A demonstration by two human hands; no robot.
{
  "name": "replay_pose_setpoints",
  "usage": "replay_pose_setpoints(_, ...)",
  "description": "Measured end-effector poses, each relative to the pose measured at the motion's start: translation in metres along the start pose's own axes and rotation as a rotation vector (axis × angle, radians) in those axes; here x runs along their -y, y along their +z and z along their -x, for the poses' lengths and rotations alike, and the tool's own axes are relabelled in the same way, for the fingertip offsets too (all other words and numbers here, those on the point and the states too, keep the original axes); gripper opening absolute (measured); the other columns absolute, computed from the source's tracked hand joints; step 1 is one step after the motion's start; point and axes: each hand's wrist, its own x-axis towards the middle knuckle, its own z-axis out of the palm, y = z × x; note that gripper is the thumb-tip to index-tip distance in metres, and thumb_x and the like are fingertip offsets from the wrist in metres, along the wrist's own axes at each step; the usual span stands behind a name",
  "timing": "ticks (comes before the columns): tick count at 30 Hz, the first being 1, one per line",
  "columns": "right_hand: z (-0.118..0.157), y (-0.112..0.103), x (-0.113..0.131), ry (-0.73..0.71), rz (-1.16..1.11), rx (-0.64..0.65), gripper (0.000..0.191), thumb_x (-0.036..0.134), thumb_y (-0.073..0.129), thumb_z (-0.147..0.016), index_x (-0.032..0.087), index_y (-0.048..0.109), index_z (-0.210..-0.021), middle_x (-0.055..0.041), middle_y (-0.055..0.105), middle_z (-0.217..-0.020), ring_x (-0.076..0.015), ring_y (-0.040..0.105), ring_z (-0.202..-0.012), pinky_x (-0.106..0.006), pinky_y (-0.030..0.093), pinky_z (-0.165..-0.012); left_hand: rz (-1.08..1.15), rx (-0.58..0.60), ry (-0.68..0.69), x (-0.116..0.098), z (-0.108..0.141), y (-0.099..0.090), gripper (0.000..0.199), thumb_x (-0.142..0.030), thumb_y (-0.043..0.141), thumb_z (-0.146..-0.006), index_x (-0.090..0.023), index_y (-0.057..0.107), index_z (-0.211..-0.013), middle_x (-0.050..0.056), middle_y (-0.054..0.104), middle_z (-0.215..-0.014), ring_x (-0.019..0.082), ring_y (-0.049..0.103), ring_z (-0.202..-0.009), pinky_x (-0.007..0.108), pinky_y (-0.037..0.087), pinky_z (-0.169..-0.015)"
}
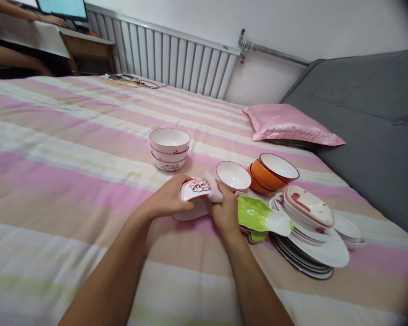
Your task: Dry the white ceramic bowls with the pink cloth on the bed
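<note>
My left hand (170, 197) grips a white bowl (194, 189) with a red and black printed pattern, tilted on its side. A pale pink cloth (213, 186) is bunched in my right hand (227, 209) and pressed against the bowl's right edge. Below the held bowl shows part of another white bowl (192, 213), mostly hidden by my hands. Beyond my left hand stands a stack of white bowls (170, 140) with red rims. Just past my right hand sits a single white bowl (233, 174), and a green leaf-shaped dish (255, 212) lies to its right.
Orange bowls (268, 175) are nested beyond the green dish. Stacked plates (336, 249) and small dishes (348, 228) stand at the right. A pink pillow (289, 122) rests by the grey headboard (367, 104). Cables (132, 81) lie far back; a person's hand (54, 20) is at a desk.
</note>
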Motion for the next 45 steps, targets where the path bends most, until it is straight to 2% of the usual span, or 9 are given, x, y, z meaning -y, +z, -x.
replay_pose_setpoints(6, 0.002, -0.002, 0.003, -0.013, 0.109, -0.005, 0.058, 0.004, 0.045, -0.063, 0.020, 0.064, -0.115, -0.0024, 0.072, -0.101, -0.0223, 0.067, -0.090, -0.029, 0.049, -0.078, 0.003, -0.001, -0.005, 0.002, 0.000, 0.000, 0.052, -0.020, 0.056, -0.059, -0.017, 0.052, -0.110, 0.007, 0.057, -0.110, 0.027, 0.057, -0.098, 0.038, 0.048, -0.082)
replay_pose_setpoints(9, 0.003, -0.002, 0.005, -0.081, 0.158, -0.043, 0.058, 0.003, 0.044, -0.064, 0.020, 0.064, -0.116, -0.0030, 0.072, -0.104, -0.0219, 0.067, -0.093, -0.029, 0.049, -0.081, -0.011, -0.022, 0.021, 0.002, 0.000, -0.001, 0.052, -0.021, 0.058, -0.058, -0.016, 0.051, -0.110, 0.007, 0.057, -0.110, 0.027, 0.057, -0.098, 0.038, 0.048, -0.082)
replay_pose_setpoints(12, 0.005, -0.002, 0.007, -0.169, 0.163, -0.120, 0.058, 0.003, 0.042, -0.066, 0.020, 0.062, -0.117, -0.0035, 0.070, -0.109, -0.0210, 0.065, -0.101, -0.029, 0.050, -0.085, -0.005, -0.041, 0.104, 0.000, 0.000, -0.002, 0.052, -0.022, 0.061, -0.058, -0.017, 0.050, -0.109, 0.007, 0.057, -0.108, 0.026, 0.057, -0.098, 0.038, 0.048, -0.082)
replay_pose_setpoints(17, 0.007, -0.001, 0.009, -0.337, 0.180, -0.210, 0.052, 0.005, 0.039, -0.077, 0.022, 0.060, -0.122, -0.0057, 0.066, -0.117, -0.0209, 0.061, -0.109, -0.036, 0.048, -0.094, -0.019, -0.080, 0.217, -0.002, 0.000, 0.002, 0.054, -0.026, 0.066, -0.059, -0.017, 0.047, -0.109, 0.008, 0.055, -0.108, 0.025, 0.056, -0.097, 0.037, 0.048, -0.083)
replay_pose_setpoints(25, 0.006, -0.001, 0.012, -0.477, 0.294, -0.056, 0.045, 0.007, 0.038, -0.084, 0.020, 0.063, -0.119, -0.0089, 0.064, -0.120, -0.0196, 0.058, -0.115, -0.036, 0.045, -0.100, -0.035, -0.072, 0.224, -0.007, 0.002, 0.003, 0.043, -0.037, 0.066, -0.066, -0.016, 0.049, -0.099, 0.006, 0.057, -0.099, 0.023, 0.058, -0.091, 0.036, 0.048, -0.080)
replay_pose_setpoints(31, 0.007, 0.000, 0.013, -0.424, 0.213, -0.064, 0.043, 0.009, 0.041, -0.083, 0.022, 0.063, -0.117, -0.0065, 0.066, -0.118, -0.0195, 0.059, -0.114, -0.036, 0.046, -0.098, -0.119, -0.088, 0.239, -0.006, 0.001, 0.002, 0.036, -0.033, 0.064, -0.065, -0.017, 0.052, -0.094, 0.005, 0.057, -0.097, 0.023, 0.057, -0.089, 0.035, 0.047, -0.078)
replay_pose_setpoints(38, 0.004, 0.000, 0.011, -0.243, 0.052, -0.032, 0.052, 0.005, 0.044, -0.071, 0.021, 0.062, -0.117, -0.0054, 0.067, -0.116, -0.0202, 0.060, -0.110, -0.034, 0.046, -0.096, -0.118, -0.062, 0.172, -0.006, 0.003, 0.000, 0.056, -0.025, 0.062, -0.060, -0.017, 0.052, -0.114, 0.008, 0.057, -0.110, 0.026, 0.056, -0.100, 0.037, 0.046, -0.085)
replay_pose_setpoints(45, 0.004, 0.001, 0.008, -0.160, 0.010, -0.044, 0.054, 0.004, 0.044, -0.068, 0.021, 0.063, -0.115, -0.0040, 0.068, -0.113, -0.0204, 0.061, -0.107, -0.032, 0.046, -0.093, -0.125, -0.054, 0.142, -0.004, 0.002, -0.001, 0.056, -0.024, 0.060, -0.059, -0.018, 0.053, -0.114, 0.008, 0.057, -0.113, 0.028, 0.055, -0.102, 0.039, 0.046, -0.086)
